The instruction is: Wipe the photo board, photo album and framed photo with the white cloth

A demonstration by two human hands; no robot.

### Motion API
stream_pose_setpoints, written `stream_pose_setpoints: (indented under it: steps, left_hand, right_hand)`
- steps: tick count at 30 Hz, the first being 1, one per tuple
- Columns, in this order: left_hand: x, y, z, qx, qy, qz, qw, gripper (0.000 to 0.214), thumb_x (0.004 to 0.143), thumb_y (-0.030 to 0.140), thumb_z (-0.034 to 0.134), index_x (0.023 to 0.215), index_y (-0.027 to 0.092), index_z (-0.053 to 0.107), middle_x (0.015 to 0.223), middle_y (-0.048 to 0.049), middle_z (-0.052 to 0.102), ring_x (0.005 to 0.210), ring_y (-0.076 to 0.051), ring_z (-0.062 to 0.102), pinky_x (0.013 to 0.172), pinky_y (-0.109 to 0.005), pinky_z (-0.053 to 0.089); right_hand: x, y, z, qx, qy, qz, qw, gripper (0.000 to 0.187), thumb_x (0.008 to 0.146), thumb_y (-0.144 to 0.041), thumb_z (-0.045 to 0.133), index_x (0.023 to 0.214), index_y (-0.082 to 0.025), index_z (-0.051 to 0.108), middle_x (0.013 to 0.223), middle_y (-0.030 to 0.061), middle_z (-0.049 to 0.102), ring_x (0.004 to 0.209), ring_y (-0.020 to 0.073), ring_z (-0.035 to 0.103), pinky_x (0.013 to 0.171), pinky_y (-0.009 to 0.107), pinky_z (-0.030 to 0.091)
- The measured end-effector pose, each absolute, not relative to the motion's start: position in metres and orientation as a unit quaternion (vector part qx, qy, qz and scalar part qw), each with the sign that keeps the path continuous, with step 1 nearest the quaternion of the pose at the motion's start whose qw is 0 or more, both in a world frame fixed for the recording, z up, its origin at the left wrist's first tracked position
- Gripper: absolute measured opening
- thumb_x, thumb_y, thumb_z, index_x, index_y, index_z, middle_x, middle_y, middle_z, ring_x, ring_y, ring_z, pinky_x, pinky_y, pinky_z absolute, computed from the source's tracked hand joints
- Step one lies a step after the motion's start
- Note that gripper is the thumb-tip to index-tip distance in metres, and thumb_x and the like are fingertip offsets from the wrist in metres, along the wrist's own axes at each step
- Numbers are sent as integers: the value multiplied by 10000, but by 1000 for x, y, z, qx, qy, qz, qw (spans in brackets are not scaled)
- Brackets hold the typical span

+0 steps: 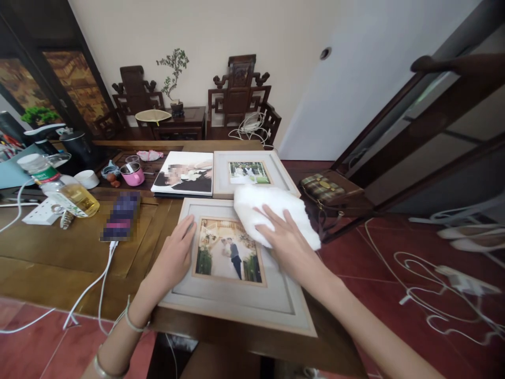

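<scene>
A picture frame with a wide pale mat and a wedding photo lies flat near the table's front edge. My left hand grips its left border, fingers close together along the edge. On the frame's upper right part, my right hand presses a folded white cloth, fingers spread over it. The cloth hides that corner and overlaps the lower edge of a second picture frame behind. To the left of that one lies a photo album or panel with a portrait on it.
On the wooden table to the left are a phone with a charging cable, a bottle of yellow liquid, a power strip and a pink cup. A plaid bag sits at the right; cables lie on the red floor.
</scene>
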State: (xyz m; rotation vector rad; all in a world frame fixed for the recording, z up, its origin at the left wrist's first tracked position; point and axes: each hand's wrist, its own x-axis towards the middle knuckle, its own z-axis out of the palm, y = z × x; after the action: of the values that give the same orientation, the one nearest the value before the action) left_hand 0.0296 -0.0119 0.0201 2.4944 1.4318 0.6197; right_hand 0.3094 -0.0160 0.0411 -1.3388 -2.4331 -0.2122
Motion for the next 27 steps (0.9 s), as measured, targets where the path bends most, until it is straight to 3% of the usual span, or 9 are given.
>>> stream_pose_setpoints:
  steps: [4, 9, 14, 19, 22, 27]
  left_hand:
    - [33, -11, 22, 829, 510, 208, 99, 505, 879, 83, 339, 1380, 140, 376, 1473, -144, 345, 1390, -246, 264, 1110, -476, 307]
    - [35, -4, 27, 822, 504, 247, 95, 373, 930, 208, 373, 1275, 141, 496, 1343, -144, 495, 1306, -247, 405, 1099, -482, 333]
    - [33, -1, 21, 838, 478, 247, 92, 422, 899, 106, 346, 1302, 150, 464, 1372, -147, 452, 1339, -246, 351, 1102, -494, 322]
    - [31, -5, 18, 850, 472, 206, 110, 581, 847, 23, 319, 1404, 188, 326, 1484, -108, 329, 1398, -235, 244, 1119, -502, 281]
    - [31, -5, 20, 847, 473, 209, 122, 541, 880, 59, 313, 1407, 182, 329, 1489, -110, 326, 1393, -232, 259, 1122, -493, 280]
    - [31, -5, 22, 835, 480, 229, 140, 508, 900, 72, 292, 1393, 178, 363, 1479, -109, 348, 1376, -219, 299, 1118, -479, 297]
  right_hand:
    - [306, -16, 43, -459, -874, -71, 144, 672, 544, 142, 346, 1100, -134, 602, 1343, 187, 505, 1313, 319, 357, 1034, 620, 293]
    - [302, -66, 43, -408, -899, -33, 155, 567, 569, 82, 395, 994, -187, 658, 1295, 145, 560, 1258, 325, 441, 1015, 622, 325]
    - [303, -98, 35, -367, -905, -32, 214, 459, 594, 38, 401, 859, -237, 655, 1273, 83, 590, 1259, 249, 453, 1071, 533, 308]
    - [308, -67, 35, -440, -874, -47, 200, 496, 542, 39, 398, 932, -150, 639, 1354, 198, 488, 1336, 303, 313, 1054, 574, 304]
    - [309, -29, 42, -485, -857, -67, 159, 499, 593, 60, 422, 1021, -105, 617, 1358, 258, 456, 1329, 335, 315, 1041, 584, 306]
    - [306, -7, 45, -476, -866, -97, 120, 465, 661, 66, 466, 1063, -109, 621, 1315, 267, 496, 1307, 360, 354, 1039, 610, 273]
